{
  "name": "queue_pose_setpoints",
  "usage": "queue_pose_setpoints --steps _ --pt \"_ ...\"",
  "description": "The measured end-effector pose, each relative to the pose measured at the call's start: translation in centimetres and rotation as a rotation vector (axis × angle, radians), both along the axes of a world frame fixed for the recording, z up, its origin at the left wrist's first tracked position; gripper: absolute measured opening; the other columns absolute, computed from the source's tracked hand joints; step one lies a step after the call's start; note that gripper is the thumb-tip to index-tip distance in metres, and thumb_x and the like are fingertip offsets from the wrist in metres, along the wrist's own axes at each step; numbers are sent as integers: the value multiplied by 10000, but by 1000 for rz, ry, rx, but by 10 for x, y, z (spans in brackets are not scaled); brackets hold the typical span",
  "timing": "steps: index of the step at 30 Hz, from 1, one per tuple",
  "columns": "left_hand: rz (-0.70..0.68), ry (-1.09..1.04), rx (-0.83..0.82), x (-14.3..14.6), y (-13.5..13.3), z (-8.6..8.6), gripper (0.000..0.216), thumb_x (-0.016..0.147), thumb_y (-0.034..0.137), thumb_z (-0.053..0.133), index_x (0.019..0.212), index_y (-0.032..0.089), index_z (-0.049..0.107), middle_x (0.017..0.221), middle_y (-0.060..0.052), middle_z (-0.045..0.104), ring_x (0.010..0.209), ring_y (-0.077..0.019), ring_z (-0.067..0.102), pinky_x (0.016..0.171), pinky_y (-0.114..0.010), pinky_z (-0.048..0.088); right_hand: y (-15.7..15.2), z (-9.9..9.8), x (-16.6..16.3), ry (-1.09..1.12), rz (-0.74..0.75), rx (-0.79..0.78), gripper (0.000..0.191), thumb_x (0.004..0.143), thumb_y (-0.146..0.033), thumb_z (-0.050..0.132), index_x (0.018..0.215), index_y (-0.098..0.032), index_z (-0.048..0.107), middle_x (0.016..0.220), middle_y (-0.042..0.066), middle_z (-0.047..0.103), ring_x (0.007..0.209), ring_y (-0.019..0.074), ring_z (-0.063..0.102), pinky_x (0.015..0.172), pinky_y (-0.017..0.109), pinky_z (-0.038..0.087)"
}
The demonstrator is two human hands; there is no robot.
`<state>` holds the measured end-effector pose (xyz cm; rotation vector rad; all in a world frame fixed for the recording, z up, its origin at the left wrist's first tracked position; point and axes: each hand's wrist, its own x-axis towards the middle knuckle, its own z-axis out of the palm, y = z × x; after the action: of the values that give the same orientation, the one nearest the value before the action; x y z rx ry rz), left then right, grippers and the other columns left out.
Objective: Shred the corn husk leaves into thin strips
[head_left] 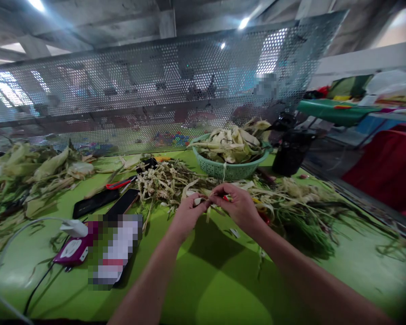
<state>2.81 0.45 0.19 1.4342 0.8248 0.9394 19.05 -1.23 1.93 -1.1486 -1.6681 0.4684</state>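
Note:
My left hand (186,213) is closed in a pinch on a pale strip of corn husk (199,201). Fingertip to fingertip with it, my right hand (238,206) pinches the same strip; its far end is hidden by the fingers. A small red item shows behind the right fingers, too little of it to name. Just beyond and left of my hands lies a heap of small twisted husk pieces (167,183). Behind them stands a green plastic basket (223,170) piled with dry corn husks (230,142).
Loose husks (37,171) cover the left side; green fibres (307,234) lie right. A utility knife (120,183), a black phone (96,203), another phone (123,203) and a purple power strip (72,250) lie left. A dark container (292,151) stands beside the basket. A perforated metal screen (138,104) borders the back.

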Motion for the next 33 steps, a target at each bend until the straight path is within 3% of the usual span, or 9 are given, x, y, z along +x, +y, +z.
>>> queue_pose_setpoints --steps 5,9,16,21,24,28,33 --pt "-25 16 18 1 1 -2 341 782 477 613 878 149 622 662 19 512 592 -91 411 557 -225 306 -1 -5 -2 47 -70 -52 86 787 -269 643 752 -200 606 697 -12 601 664 145 536 629 255 410" --pt "13 19 13 -3 3 -2 312 816 465 570 785 156 594 713 -3 555 642 -105 466 622 -239 357 1 -4 -3 166 -28 -117 140 786 -315 636 769 -197 564 680 -19 551 637 137 497 602 252 405" --pt "289 -154 -82 -8 7 3 290 780 417 630 950 185 588 903 -53 674 862 -157 588 813 -280 424 5 0 2 165 -43 -70 147 788 -316 637 774 -194 557 684 -8 552 641 144 500 590 254 408" --pt "100 -57 33 -3 6 -1 261 751 378 665 893 159 673 889 -59 677 834 -166 579 811 -294 431 1 0 0 120 -58 -30 105 810 -290 614 795 -199 564 721 -5 573 672 149 519 628 259 417" --pt "50 -96 -7 0 6 -4 218 726 331 687 854 154 691 850 -54 683 807 -164 578 810 -302 432 0 -2 -3 168 -66 -52 114 797 -296 620 775 -202 557 704 -12 559 662 148 512 614 258 409" --pt "57 -162 -62 7 5 -9 224 660 279 734 836 151 680 804 -41 671 742 -147 568 757 -284 431 1 -5 -7 371 -66 -127 147 770 -314 633 758 -202 540 665 -25 521 608 134 480 565 251 389" --pt "189 -23 130 18 -5 -10 99 693 239 678 695 172 605 664 10 577 638 -122 484 622 -243 367 0 -6 -11 561 -12 -206 174 756 -331 643 774 -201 529 683 -24 526 602 126 494 575 252 420"
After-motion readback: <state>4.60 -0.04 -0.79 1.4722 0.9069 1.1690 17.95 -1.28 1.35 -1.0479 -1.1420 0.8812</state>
